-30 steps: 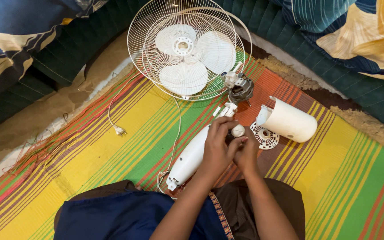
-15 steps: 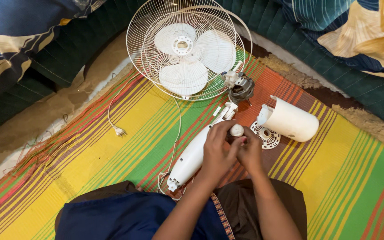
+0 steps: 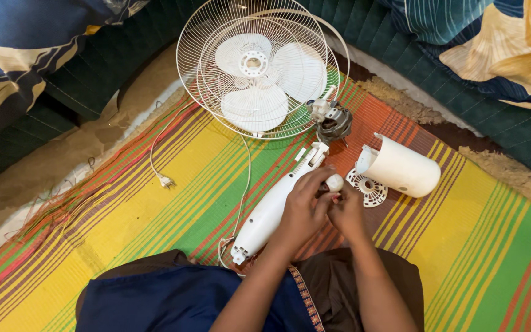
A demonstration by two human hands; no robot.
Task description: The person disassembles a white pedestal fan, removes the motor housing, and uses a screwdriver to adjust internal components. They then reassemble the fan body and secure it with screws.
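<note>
While both hands meet over a striped mat (image 3: 155, 221), the left hand (image 3: 302, 212) and right hand (image 3: 346, 212) pinch a small white knob (image 3: 334, 182) between fingertips. A long white fan neck (image 3: 271, 212) lies under the left hand. Beyond the hands rests a wire fan cage (image 3: 256, 64); a white cylindrical cover (image 3: 404, 167) sits just right.

A home living space, with the person sitting on the floor. A woven striped mat (image 3: 155, 221) in yellow, green and red covers the ground; dark green quilted cushions (image 3: 87, 80) line its edge from 9 to 2 o'clock, and patterned blue-and-yellow bedding (image 3: 499, 49) lies at 1 o'clock.
</note>
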